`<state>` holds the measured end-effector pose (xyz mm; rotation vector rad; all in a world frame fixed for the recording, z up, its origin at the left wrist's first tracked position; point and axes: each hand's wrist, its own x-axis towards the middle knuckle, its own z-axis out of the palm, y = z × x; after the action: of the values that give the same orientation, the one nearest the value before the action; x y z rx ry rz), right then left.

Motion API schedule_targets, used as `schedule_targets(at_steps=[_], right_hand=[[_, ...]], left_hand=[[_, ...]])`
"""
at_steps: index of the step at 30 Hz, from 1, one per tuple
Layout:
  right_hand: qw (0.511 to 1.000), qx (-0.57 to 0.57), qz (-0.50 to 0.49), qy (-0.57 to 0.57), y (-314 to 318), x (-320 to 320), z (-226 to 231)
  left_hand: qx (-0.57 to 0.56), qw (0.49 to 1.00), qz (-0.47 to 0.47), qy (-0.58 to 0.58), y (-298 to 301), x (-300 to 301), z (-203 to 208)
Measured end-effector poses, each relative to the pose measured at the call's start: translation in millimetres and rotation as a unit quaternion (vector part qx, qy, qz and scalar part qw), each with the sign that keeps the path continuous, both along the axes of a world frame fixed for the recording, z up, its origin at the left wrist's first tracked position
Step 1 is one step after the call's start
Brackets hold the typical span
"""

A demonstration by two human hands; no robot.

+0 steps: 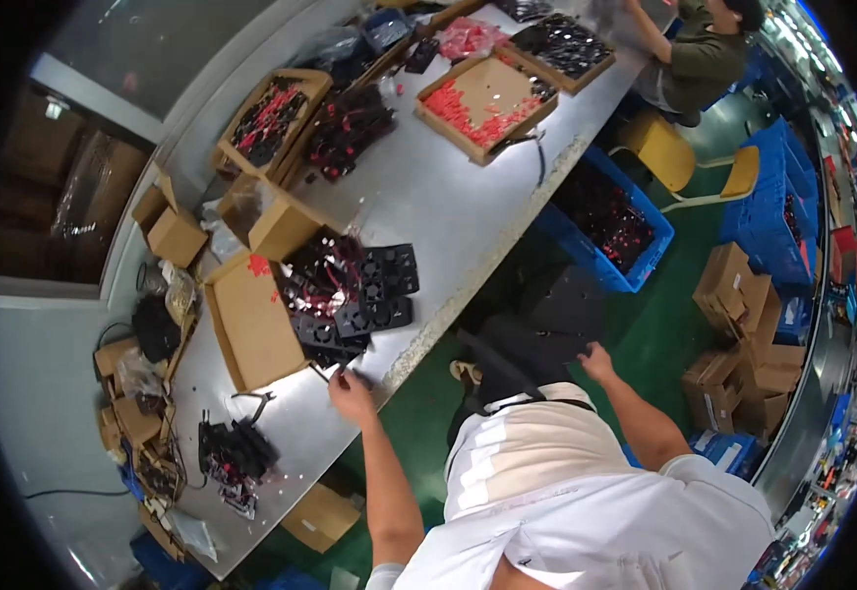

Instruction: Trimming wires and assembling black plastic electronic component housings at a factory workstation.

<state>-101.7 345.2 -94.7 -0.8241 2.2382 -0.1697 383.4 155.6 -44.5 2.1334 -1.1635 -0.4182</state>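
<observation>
On your left side, a pile of loose black parts (236, 457) lay on the desk (315, 428), apart from the other piles, perhaps so that they did not mix. Just beyond it was a small black tool (264, 401), maybe pliers; it seemed to be put there for easy reach. Next to it, a shallow cardboard tray (256, 329) lay flat; its low wall would keep small pieces from rolling away.

A thin dark piece (320, 372) was at the tips of your left hand (352, 395). The fingers were bent, but I cannot tell if this grip was pinching the piece or only touching it. Just beyond your hand were the black fans (379, 295), heaped beside the tray near the front edge of the desk, probably to be close to you.

Further right, another tray (453, 140) kept red pieces (448, 103) together. Your right hand (597, 364) was away from the desk, beside your dark clothing (546, 324); I cannot tell whether its grip had something inside. A blue crate (633, 280) with dark and red parts was below the desk edge, probably to save space above.
</observation>
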Motion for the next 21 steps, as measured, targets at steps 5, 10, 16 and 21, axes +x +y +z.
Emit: schedule_targets(at_steps=[5,10,16,21], right_hand=[[0.925,-0.366,0.066,0.075,-165,-1,35],[0.849,-0.422,0.290,0.132,-341,14,85],[0.797,-0.375,0.448,0.156,-399,16,69],[0.803,-0.327,0.475,0.151,-401,19,59]], left_hand=[[-0.050,0.994,0.079,-0.063,-18,-14,1],[-0.026,0.991,0.127,-0.034,-35,-29,18],[0.032,0.957,0.175,-0.228,-41,-44,2],[0.069,0.955,0.206,-0.203,-38,-45,5]])
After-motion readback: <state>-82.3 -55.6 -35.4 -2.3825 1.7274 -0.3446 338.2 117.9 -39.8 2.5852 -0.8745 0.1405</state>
